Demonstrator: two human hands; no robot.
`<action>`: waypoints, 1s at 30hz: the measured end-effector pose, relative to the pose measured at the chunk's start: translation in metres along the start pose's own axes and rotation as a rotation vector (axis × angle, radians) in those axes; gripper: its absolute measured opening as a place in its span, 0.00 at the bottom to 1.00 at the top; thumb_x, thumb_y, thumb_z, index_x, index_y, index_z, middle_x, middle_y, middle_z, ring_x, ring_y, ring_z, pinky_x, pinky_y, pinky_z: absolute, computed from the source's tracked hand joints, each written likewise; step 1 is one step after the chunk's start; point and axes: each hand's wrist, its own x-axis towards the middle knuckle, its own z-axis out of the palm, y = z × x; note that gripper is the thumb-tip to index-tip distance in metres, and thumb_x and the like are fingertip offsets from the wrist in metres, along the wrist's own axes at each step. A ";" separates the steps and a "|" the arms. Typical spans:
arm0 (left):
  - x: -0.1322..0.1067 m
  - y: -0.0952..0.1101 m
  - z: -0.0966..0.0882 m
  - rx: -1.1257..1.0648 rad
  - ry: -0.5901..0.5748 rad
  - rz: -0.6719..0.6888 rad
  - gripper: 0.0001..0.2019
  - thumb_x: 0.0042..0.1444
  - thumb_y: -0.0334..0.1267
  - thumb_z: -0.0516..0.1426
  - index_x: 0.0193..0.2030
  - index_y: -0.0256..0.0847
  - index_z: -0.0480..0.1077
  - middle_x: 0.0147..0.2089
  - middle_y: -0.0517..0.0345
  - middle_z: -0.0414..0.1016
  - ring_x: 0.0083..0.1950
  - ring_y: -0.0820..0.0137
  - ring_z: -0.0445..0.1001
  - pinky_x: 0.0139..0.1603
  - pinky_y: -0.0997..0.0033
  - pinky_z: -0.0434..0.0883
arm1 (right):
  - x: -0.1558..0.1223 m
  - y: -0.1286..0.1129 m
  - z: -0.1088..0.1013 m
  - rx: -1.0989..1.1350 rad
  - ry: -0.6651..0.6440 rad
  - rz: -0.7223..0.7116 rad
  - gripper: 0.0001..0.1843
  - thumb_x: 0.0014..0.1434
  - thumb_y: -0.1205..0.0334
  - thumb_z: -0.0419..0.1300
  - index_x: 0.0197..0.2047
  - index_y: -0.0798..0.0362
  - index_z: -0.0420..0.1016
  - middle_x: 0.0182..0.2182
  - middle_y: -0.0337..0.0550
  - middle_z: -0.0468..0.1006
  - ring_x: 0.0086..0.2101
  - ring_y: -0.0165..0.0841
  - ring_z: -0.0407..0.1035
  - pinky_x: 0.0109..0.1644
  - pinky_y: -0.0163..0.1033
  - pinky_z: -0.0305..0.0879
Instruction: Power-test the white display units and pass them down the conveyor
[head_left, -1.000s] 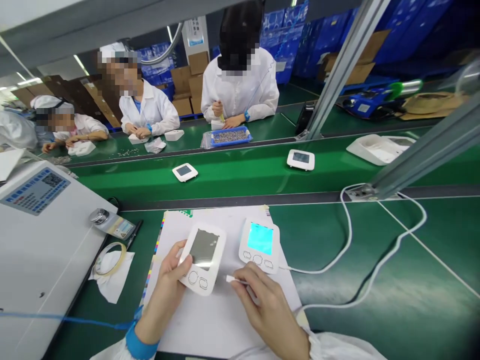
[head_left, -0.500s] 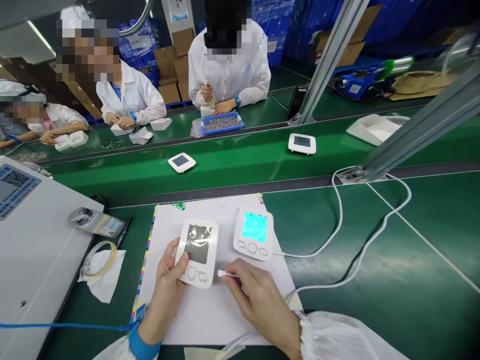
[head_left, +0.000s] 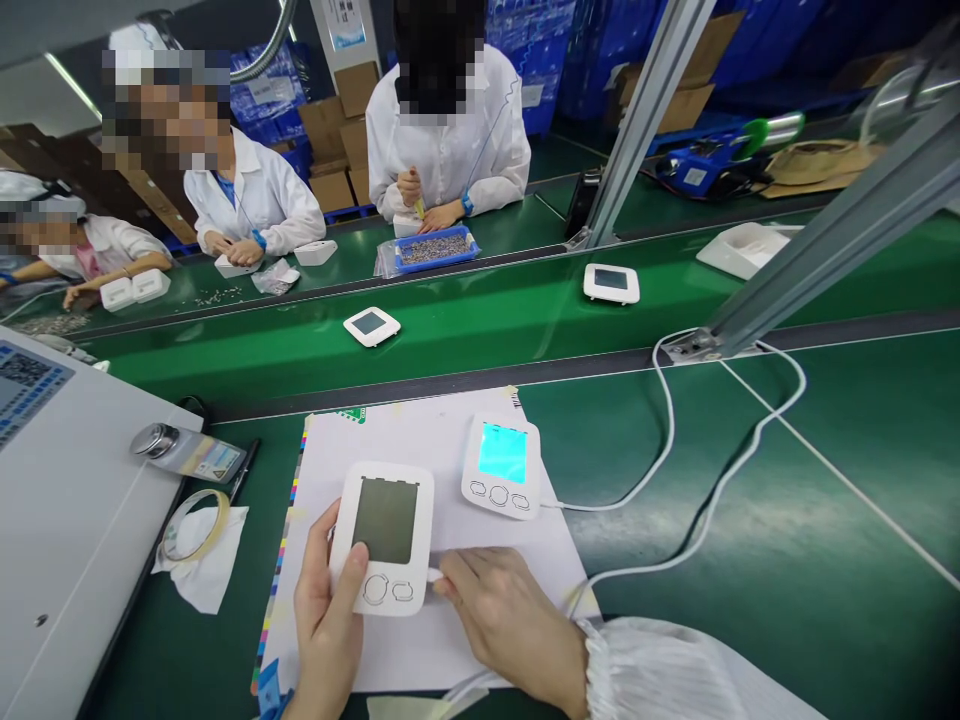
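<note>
My left hand (head_left: 328, 620) grips a white device (head_left: 382, 535) with a dark unlit screen and round buttons, thumb resting on its face. My right hand (head_left: 504, 625) pinches a small white cable plug (head_left: 434, 576) right against the device's lower right side. Beside them on the white paper sheet (head_left: 420, 440) lies a second white device (head_left: 501, 466), its screen glowing cyan, with a white cable (head_left: 660, 450) running off to the right.
A grey machine (head_left: 67, 500) fills the left, with a small metal-capped bottle (head_left: 184, 452), a tape roll (head_left: 189, 510) and a white cloth beside it. Two white devices (head_left: 371, 325) (head_left: 611, 283) ride the green conveyor. Three people in white coats work at the far side. An aluminium post (head_left: 825, 240) slants right.
The unlit device has come down and towards me, lying flatter in my left hand. My right hand has brought the plug up against its side. The view has tipped down slightly.
</note>
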 end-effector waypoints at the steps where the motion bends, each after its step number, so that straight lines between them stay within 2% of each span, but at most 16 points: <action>1: -0.001 0.000 -0.001 -0.005 -0.003 -0.020 0.22 0.58 0.48 0.65 0.59 0.52 0.71 0.60 0.58 0.75 0.59 0.57 0.73 0.47 0.71 0.76 | 0.001 -0.002 0.000 0.001 -0.015 -0.012 0.14 0.70 0.72 0.50 0.34 0.52 0.70 0.23 0.39 0.78 0.23 0.37 0.74 0.28 0.41 0.61; 4: 0.009 0.003 -0.010 0.038 -0.030 -0.102 0.27 0.55 0.52 0.66 0.60 0.49 0.70 0.61 0.54 0.75 0.59 0.53 0.74 0.46 0.68 0.77 | 0.006 -0.007 -0.003 -0.025 -0.041 -0.023 0.10 0.67 0.73 0.56 0.34 0.53 0.71 0.26 0.40 0.79 0.26 0.38 0.74 0.31 0.42 0.65; 7: 0.031 0.011 -0.029 0.202 -0.066 -0.140 0.33 0.54 0.57 0.64 0.62 0.46 0.66 0.60 0.47 0.74 0.61 0.48 0.73 0.50 0.60 0.76 | 0.008 0.000 -0.015 -0.060 0.051 -0.004 0.05 0.68 0.72 0.57 0.43 0.56 0.73 0.35 0.48 0.80 0.34 0.43 0.75 0.38 0.46 0.69; 9: 0.045 0.018 -0.040 0.460 -0.038 -0.018 0.31 0.55 0.58 0.61 0.60 0.44 0.67 0.62 0.43 0.71 0.63 0.45 0.70 0.57 0.51 0.72 | 0.004 0.015 -0.028 -0.044 0.225 0.020 0.08 0.71 0.71 0.53 0.50 0.57 0.71 0.42 0.52 0.79 0.41 0.44 0.74 0.44 0.48 0.70; 11: 0.052 0.022 -0.041 0.741 -0.008 0.211 0.25 0.58 0.55 0.58 0.57 0.42 0.69 0.64 0.41 0.66 0.65 0.44 0.66 0.62 0.43 0.67 | -0.004 0.038 -0.040 -0.029 0.362 0.090 0.08 0.73 0.68 0.50 0.46 0.54 0.70 0.41 0.51 0.78 0.42 0.43 0.73 0.46 0.47 0.69; 12: 0.053 0.024 -0.035 0.828 -0.041 0.314 0.22 0.60 0.52 0.56 0.56 0.42 0.69 0.63 0.41 0.66 0.65 0.44 0.66 0.63 0.41 0.65 | -0.009 0.050 -0.044 -0.074 0.370 0.153 0.09 0.74 0.67 0.49 0.42 0.52 0.69 0.40 0.50 0.77 0.40 0.43 0.72 0.43 0.47 0.69; 14: 0.054 0.023 -0.009 0.868 -0.206 0.423 0.17 0.64 0.46 0.52 0.55 0.42 0.70 0.58 0.43 0.70 0.62 0.47 0.67 0.63 0.39 0.64 | -0.016 0.071 -0.049 -0.216 0.350 0.273 0.13 0.75 0.61 0.46 0.37 0.50 0.66 0.38 0.51 0.76 0.36 0.45 0.70 0.38 0.49 0.67; 16: 0.055 0.017 0.028 0.827 -0.386 0.416 0.14 0.65 0.42 0.51 0.52 0.42 0.72 0.52 0.45 0.73 0.58 0.49 0.69 0.61 0.39 0.65 | -0.020 0.082 -0.047 -0.286 0.333 0.340 0.16 0.75 0.57 0.44 0.36 0.50 0.64 0.36 0.52 0.75 0.34 0.46 0.68 0.33 0.49 0.64; 19: 0.060 0.005 0.083 0.780 -0.479 0.388 0.11 0.64 0.40 0.52 0.48 0.42 0.74 0.48 0.48 0.72 0.52 0.52 0.71 0.58 0.43 0.67 | -0.020 0.082 -0.042 -0.287 0.312 0.346 0.18 0.75 0.56 0.42 0.35 0.49 0.64 0.34 0.49 0.74 0.32 0.45 0.69 0.33 0.48 0.65; 21: 0.060 -0.002 0.105 0.716 -0.526 0.346 0.13 0.67 0.39 0.49 0.53 0.42 0.70 0.48 0.49 0.72 0.49 0.56 0.73 0.54 0.50 0.72 | -0.020 0.078 -0.043 -0.247 0.309 0.336 0.16 0.76 0.56 0.42 0.39 0.50 0.65 0.37 0.50 0.76 0.35 0.45 0.70 0.35 0.48 0.68; 24: 0.046 -0.011 0.114 0.584 -0.578 0.248 0.20 0.72 0.40 0.42 0.68 0.41 0.51 0.51 0.47 0.73 0.37 0.65 0.76 0.40 0.62 0.77 | -0.019 0.072 -0.050 -0.098 0.282 0.347 0.10 0.75 0.57 0.47 0.49 0.51 0.66 0.39 0.49 0.77 0.37 0.45 0.73 0.39 0.49 0.69; 26: 0.030 -0.015 0.110 0.424 -0.577 0.138 0.26 0.72 0.44 0.45 0.72 0.44 0.41 0.58 0.43 0.72 0.37 0.67 0.77 0.37 0.65 0.77 | -0.021 0.071 -0.054 0.005 0.261 0.362 0.08 0.74 0.59 0.51 0.53 0.50 0.64 0.37 0.46 0.78 0.36 0.44 0.74 0.40 0.49 0.69; 28: 0.016 -0.017 0.105 0.250 -0.536 0.043 0.32 0.69 0.47 0.52 0.73 0.48 0.40 0.68 0.43 0.64 0.52 0.61 0.78 0.47 0.64 0.78 | -0.023 0.070 -0.055 0.068 0.278 0.360 0.09 0.73 0.59 0.52 0.54 0.50 0.63 0.37 0.45 0.78 0.35 0.43 0.74 0.40 0.49 0.69; 30: 0.006 -0.017 0.101 0.159 -0.488 -0.011 0.37 0.65 0.48 0.58 0.74 0.50 0.43 0.74 0.46 0.58 0.66 0.55 0.69 0.56 0.62 0.75 | -0.026 0.068 -0.053 0.091 0.312 0.348 0.09 0.73 0.60 0.52 0.54 0.49 0.63 0.37 0.46 0.78 0.35 0.43 0.74 0.41 0.49 0.69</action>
